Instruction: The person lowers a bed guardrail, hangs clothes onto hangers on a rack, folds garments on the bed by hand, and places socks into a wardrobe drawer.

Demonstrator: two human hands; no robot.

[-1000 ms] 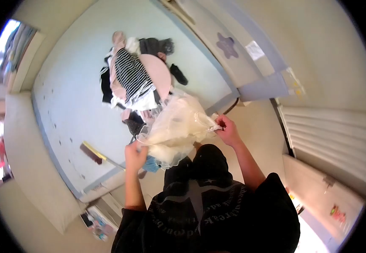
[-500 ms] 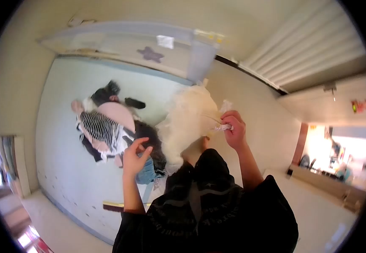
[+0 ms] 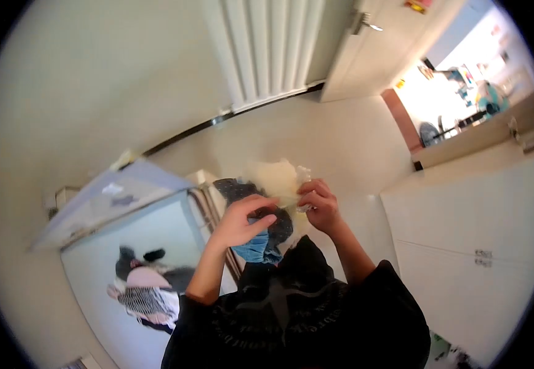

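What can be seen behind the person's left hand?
Dark speckled fabric and blue fabric show past the edges of the left hand; what lies directly behind it is covered.

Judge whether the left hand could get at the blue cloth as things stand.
Probably yes: the left hand looks open, and the blue cloth shows just below its thumb in the picture, with nothing visible blocking the way, though depth is hard to judge.

Fingers (image 3: 317, 187) of the right hand (image 3: 323, 211) grip a cream garment (image 3: 276, 177) beside the left hand (image 3: 237, 226).
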